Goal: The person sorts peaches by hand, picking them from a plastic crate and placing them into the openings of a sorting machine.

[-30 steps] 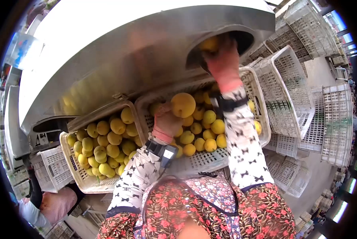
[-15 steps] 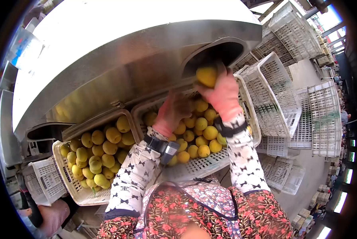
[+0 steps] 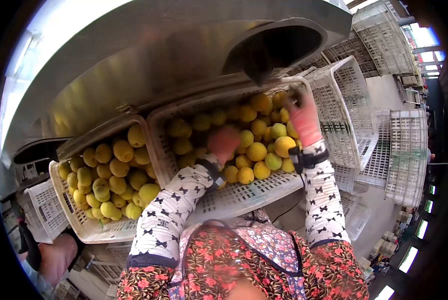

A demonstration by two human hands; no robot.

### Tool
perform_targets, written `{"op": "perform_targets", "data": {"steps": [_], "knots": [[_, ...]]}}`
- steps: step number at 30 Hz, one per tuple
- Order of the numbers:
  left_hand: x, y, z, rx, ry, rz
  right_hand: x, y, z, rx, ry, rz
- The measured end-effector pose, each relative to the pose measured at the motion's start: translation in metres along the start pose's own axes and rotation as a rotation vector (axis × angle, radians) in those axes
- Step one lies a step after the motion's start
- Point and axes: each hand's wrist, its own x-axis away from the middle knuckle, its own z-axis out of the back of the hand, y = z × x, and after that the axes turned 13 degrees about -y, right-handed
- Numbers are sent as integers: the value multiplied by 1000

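My left hand [image 3: 224, 142], in a pink glove, is down among the round yellow fruit [image 3: 257, 151] in a white plastic crate [image 3: 234, 200]. Its fingers are blurred and partly hidden, so what they touch cannot be made out. At the crate's right end is my right hand [image 3: 305, 120], also in a pink glove, with its smeared fingertips over the fruit near the far right corner. No fruit shows clearly in it. Both wrists carry dark bands over white patterned sleeves.
A metal machine with a dark oval opening [image 3: 274, 47] stands beyond the crate. Left of it, a second crate [image 3: 96, 235] holds more yellow fruit. White crates [image 3: 344, 105] stand at the right. Part of another person [image 3: 59, 260] shows at lower left.
My right hand, which held a yellow fruit by the oval opening, has moved down and right to the crate's end. My left hand has dipped lower into the fruit. The view has shifted.
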Motion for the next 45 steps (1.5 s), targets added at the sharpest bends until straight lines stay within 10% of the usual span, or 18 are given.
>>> {"op": "perform_targets", "data": {"steps": [4, 7, 9, 16, 23, 26, 38, 45], "knots": [[-10, 47, -26, -257, -47, 62, -11, 64, -66, 433, -96, 9], [-23, 38, -51, -403, -10, 66, -57, 58, -89, 269, -511, -384], [-23, 38, -40, -273, 2, -28, -86, 107, -142, 502, -519, -217], [-16, 13, 30, 983, -109, 199, -4, 76, -52, -1654, -589, -128], [-107, 25, 14, 457, -177, -4, -3, -66, 14, -869, -205, 371], [-122, 28, 10, 377, -216, -44, -19, -74, 8, -56, 76, 494], [-131, -15, -3, 516, -288, -122, -54, -101, -19, 374, 374, 461], [-106, -68, -17, 1046, -362, -61, -11, -40, 36, -163, 50, 155]]}}
